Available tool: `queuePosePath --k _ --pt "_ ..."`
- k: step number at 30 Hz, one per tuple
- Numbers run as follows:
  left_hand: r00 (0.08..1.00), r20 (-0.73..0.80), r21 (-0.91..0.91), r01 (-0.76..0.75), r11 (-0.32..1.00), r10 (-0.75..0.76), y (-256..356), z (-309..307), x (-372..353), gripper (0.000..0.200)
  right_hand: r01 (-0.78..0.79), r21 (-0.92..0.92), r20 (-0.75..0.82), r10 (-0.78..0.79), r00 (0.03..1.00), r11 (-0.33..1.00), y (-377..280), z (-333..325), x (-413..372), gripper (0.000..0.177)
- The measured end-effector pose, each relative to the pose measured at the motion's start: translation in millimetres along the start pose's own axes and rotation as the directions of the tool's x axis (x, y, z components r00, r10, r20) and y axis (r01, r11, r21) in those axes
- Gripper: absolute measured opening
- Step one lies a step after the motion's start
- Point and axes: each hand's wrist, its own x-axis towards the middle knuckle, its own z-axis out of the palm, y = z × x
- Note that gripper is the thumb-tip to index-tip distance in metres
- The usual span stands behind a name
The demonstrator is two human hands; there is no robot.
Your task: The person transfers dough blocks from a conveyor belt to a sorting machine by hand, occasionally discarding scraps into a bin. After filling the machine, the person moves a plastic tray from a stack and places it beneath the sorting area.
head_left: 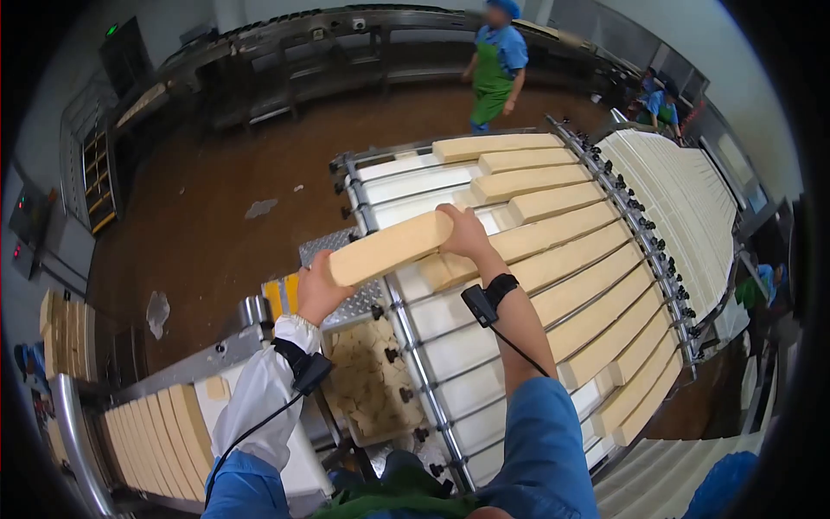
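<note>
A long pale-yellow block (pixel 389 248) is held up between both hands, over the near-left edge of a white conveyor (pixel 450 322). My left hand (pixel 321 290) grips its left end, and my right hand (pixel 465 232) is wrapped round its right end. More long blocks (pixel 596 297) lie side by side on the conveyor, in lanes parted by metal rods. Just below my right hand, the end of another block (pixel 448 271) rests on the belt. Both wrists carry black strapped devices with cables.
At lower left, a row of upright blocks (pixel 160 437) stands on a second conveyor. A bin of scraps (pixel 372 381) sits between the conveyors. One person (pixel 494 73) in a green apron stands beyond; others are at far right. A ribbed white belt (pixel 674 208) lies past the roller bar.
</note>
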Motion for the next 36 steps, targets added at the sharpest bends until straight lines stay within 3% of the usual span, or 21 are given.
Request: queuePosePath --k 2,3,5,6,7,10,11,14,18,21,22,23,26,29,32,36 --pt "0.992 0.119 0.043 0.034 0.998 -0.039 20 8 25 0.081 -0.023 0.096 0.113 0.012 0.994 0.995 43 11 24 0.085" --pt "0.995 0.101 0.051 0.007 0.999 -0.012 22 16 35 0.081 -0.268 0.298 0.374 0.146 0.916 0.916 52 0 34 0.092" --pt "0.996 0.078 0.067 -0.045 0.997 0.039 21 34 50 0.079 -0.442 0.309 0.230 0.385 0.894 0.842 78 21 58 0.099" --pt "0.998 0.069 -0.011 -0.011 1.000 0.012 25 39 59 0.076 -0.528 0.324 0.160 0.504 0.849 0.785 95 39 67 0.104" --pt "0.998 0.065 -0.090 0.024 0.996 -0.018 30 42 64 0.073 -0.469 0.153 -0.051 0.481 0.875 0.870 103 50 70 0.100" --pt "0.995 0.042 -0.221 0.098 0.970 -0.091 25 67 75 0.061 -0.603 -0.008 -0.093 0.600 0.795 0.798 108 37 69 0.084" --pt "0.993 0.023 -0.252 0.121 0.960 -0.119 21 75 76 0.056 -0.602 -0.029 -0.165 0.590 0.790 0.798 110 40 68 0.074" --pt "0.996 -0.080 -0.173 0.032 0.984 -0.046 29 76 68 0.051 -0.559 -0.069 -0.136 0.547 0.826 0.827 95 26 55 0.075" --pt "0.997 -0.073 -0.266 0.007 0.964 -0.027 29 91 72 0.046 -0.567 -0.168 -0.408 0.467 0.785 0.806 103 40 41 0.077" --pt "0.997 -0.059 -0.178 -0.058 0.982 0.048 29 128 84 0.043 -0.557 -0.179 -0.531 0.396 0.749 0.811 93 29 24 0.080" --pt "0.996 -0.055 -0.140 -0.078 0.987 0.071 45 129 84 0.042 -0.532 -0.194 -0.538 0.364 0.761 0.824 89 25 19 0.079" --pt "0.999 0.026 -0.226 0.050 0.973 -0.046 55 124 78 0.043 -0.506 -0.209 -0.542 0.331 0.772 0.837 85 23 13 0.078" --pt "0.999 -0.022 -0.176 -0.048 0.983 0.045 66 157 89 0.046 -0.270 -0.300 -0.517 0.082 0.852 0.915 55 15 -32 0.073" --pt "1.000 -0.022 -0.140 -0.020 0.990 0.018 59 156 84 0.048 -0.130 -0.236 -0.481 0.000 0.877 0.963 48 11 -58 0.068" --pt "1.000 -0.025 -0.094 -0.002 0.996 0.000 57 144 73 0.045 -0.268 -0.213 -0.542 0.115 0.833 0.940 78 13 -33 0.068" --pt "1.000 0.001 -0.017 -0.012 1.000 0.012 53 127 72 0.043 -0.588 -0.221 -0.465 0.446 0.765 0.778 123 -5 9 0.064"
